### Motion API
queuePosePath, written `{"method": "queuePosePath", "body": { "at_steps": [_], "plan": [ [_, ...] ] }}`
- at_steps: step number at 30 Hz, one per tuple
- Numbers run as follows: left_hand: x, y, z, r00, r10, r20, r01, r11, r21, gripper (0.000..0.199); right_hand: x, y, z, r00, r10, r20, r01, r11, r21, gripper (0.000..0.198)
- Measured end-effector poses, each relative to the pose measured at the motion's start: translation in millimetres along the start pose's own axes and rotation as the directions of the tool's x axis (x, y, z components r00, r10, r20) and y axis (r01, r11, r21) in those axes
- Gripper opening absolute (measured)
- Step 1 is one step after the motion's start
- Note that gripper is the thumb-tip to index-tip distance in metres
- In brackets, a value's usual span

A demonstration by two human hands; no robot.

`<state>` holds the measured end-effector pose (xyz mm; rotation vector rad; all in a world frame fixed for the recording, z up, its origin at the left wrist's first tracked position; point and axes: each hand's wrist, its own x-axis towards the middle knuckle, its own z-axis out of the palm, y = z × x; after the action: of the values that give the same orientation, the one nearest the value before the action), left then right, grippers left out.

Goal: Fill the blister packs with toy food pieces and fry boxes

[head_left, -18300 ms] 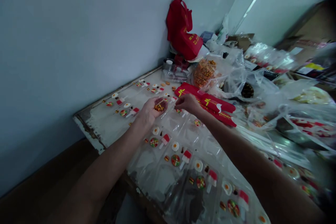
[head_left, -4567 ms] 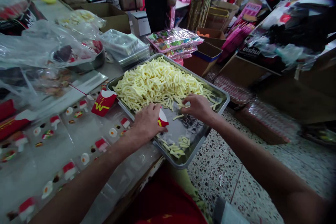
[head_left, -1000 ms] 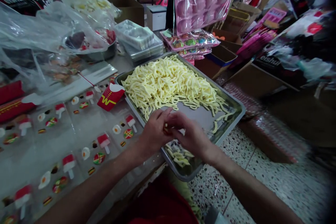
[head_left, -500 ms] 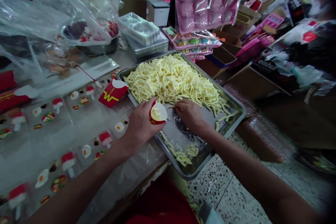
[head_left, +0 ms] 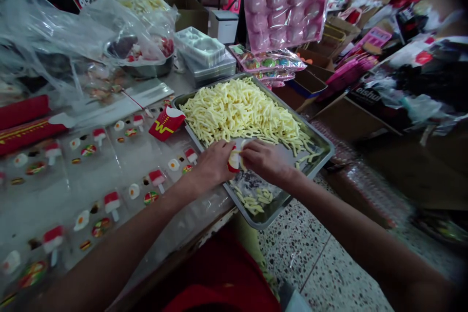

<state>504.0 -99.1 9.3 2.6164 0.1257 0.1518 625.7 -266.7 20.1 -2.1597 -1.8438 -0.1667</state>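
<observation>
My left hand [head_left: 214, 163] is closed around a small red french-fry carton [head_left: 233, 162], tilted over the tray's near left side. Beside it, the fingers of my right hand [head_left: 263, 160] pinch a pale yellow fry-shaped piece [head_left: 242, 162] at the carton's mouth. How many pieces are in the fingers is hard to make out. A metal tray [head_left: 328, 152] lies under both hands. Pale yellow fry-shaped pieces [head_left: 241, 109] are heaped in its far half, and a few loose ones [head_left: 256, 202] lie in the near corner.
Another red carton [head_left: 167, 123] lies left of the tray. Clear packets with small food-shaped pieces [head_left: 111, 203] cover the table's left. Behind are a metal bowl [head_left: 146, 69], clear plastic trays [head_left: 201, 48] and a hanging pink pack [head_left: 285, 9]. Cardboard boxes [head_left: 365, 107] stand at right.
My left hand has turned the carton and brought it right, towards my right hand. The right fingers have left the tray floor and now meet the carton's mouth. The view has shifted slightly.
</observation>
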Motion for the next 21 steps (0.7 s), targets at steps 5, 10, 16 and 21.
{"method": "queuePosePath", "body": {
  "at_steps": [5, 10, 16, 21],
  "plan": [
    [-16.4, 5.2, 4.7, 0.978, -0.015, -0.21, -0.043, 0.961, -0.272, 0.058, 15.2, -34.8, 3.1, 0.995, 0.098, -0.014, -0.088, 0.937, 0.338, 0.018],
    [-72.2, -0.2, -14.4, 0.914, -0.154, -0.375, 0.029, 0.948, -0.318, 0.054, 41.4, -79.0, 19.1, 0.979, 0.205, 0.008, -0.134, 0.608, 0.783, 0.024],
    [-119.4, -39.3, -27.1, 0.784, -0.376, -0.493, 0.135, 0.879, -0.456, 0.074, 94.0, -119.1, 34.2, 0.986, -0.029, -0.167, 0.126, 0.784, 0.608, 0.009],
    [-146.9, -59.2, -39.6, 0.688, -0.524, -0.501, 0.156, 0.782, -0.603, 0.081, 102.0, -134.3, 35.5, 0.982, 0.034, -0.186, 0.102, 0.73, 0.675, 0.018]
  ]
}}
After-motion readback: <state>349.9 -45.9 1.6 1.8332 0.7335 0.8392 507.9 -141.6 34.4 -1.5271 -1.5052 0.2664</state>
